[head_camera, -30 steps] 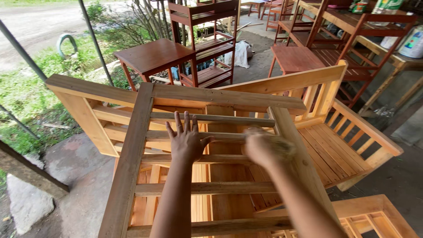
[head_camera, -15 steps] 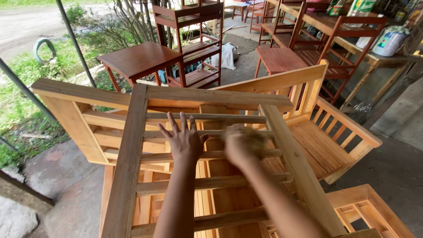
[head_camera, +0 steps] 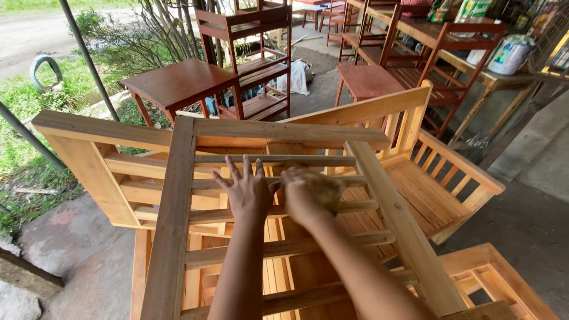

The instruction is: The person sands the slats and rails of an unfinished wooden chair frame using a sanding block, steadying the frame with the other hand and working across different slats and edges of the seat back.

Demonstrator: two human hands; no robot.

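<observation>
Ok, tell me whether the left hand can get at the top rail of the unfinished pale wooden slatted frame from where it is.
Probably yes. The left hand lies flat on the slats just below the top rail of the pale wooden frame, and nothing lies between them.

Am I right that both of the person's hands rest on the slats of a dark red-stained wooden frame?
Not quite. The head view shows the left hand and right hand on the slats of a pale, unstained wooden frame. The dark red-stained pieces, such as the small table, stand behind it.
</observation>
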